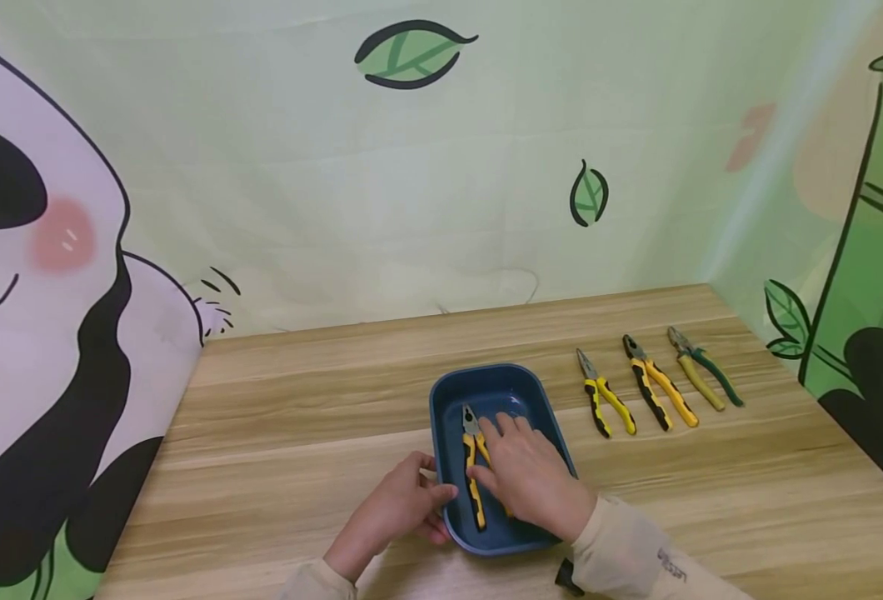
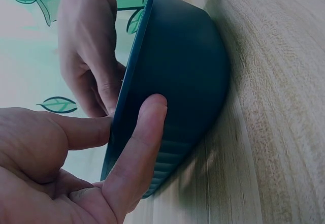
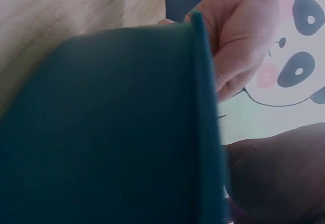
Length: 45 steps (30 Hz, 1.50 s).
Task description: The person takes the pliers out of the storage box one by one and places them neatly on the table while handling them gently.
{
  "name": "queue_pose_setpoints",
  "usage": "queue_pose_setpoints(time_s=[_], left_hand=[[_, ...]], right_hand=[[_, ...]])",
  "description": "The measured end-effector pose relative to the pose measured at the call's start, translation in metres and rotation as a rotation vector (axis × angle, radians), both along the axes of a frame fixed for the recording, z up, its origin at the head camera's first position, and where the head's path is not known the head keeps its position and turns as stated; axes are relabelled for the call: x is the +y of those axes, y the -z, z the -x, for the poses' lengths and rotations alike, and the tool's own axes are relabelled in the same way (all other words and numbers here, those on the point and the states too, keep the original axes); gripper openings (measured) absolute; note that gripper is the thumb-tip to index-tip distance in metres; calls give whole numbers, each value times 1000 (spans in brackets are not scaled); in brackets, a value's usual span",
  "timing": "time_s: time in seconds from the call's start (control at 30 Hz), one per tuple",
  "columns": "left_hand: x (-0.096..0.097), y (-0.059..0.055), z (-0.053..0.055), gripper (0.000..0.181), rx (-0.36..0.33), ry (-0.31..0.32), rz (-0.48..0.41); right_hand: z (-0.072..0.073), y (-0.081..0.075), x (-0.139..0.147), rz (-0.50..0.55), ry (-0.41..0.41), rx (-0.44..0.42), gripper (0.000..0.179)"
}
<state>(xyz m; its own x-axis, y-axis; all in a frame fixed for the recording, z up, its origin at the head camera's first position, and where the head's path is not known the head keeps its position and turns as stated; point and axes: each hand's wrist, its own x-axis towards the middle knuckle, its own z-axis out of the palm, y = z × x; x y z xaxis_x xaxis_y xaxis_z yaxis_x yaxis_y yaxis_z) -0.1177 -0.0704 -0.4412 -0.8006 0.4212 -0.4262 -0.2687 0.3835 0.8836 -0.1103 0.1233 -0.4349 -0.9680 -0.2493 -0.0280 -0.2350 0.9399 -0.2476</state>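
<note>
A dark blue tray [image 1: 501, 546] stands on the wooden table. Inside it lies a pair of combination pliers [image 1: 470, 450] with black and yellow handles, jaws toward the far end. My left hand [image 1: 409, 498] grips the tray's left side; in the left wrist view its thumb is at the rim and a finger [image 2: 147, 132] lies along the outer wall. My right hand [image 1: 527, 475] reaches into the tray over the pliers, covering much of their right handle. Its thumb lies across the handles, with the fingers pointing forward. The undersides of those fingers are hidden, and the right wrist view shows mostly tray wall [image 3: 122, 122].
Right of the tray, three pliers lie in a row: long-nose pliers [image 1: 595, 387] with yellow and black handles, combination pliers [image 1: 647, 375] with orange and black handles, and older pliers [image 1: 700, 362] with yellow and green handles. A printed cloth backdrop [image 1: 336, 208] rises behind the table.
</note>
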Motion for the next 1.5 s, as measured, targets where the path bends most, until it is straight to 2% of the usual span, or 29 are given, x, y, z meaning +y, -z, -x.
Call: queue_pose_setpoints(time_s=[0.23,0.8,1.0,1.27,1.5], left_hand=[[-1,0,0,46,0,4,-8],[-3,2,0,46,4,4,-33],[-2,2,-1,47,0,2,-41],[-2,1,0,47,3,6,-41],[-1,2,0,47,9,7,-40]], right_hand=[[-2,8,-2,18,14,-20,63],[-3,26,-9,-24,60,-63,72],[-4,29,-11,-44,77,-73,73],[-4,30,-14,-19,95,-111,77],[-7,36,-17,24,98,-48,76]])
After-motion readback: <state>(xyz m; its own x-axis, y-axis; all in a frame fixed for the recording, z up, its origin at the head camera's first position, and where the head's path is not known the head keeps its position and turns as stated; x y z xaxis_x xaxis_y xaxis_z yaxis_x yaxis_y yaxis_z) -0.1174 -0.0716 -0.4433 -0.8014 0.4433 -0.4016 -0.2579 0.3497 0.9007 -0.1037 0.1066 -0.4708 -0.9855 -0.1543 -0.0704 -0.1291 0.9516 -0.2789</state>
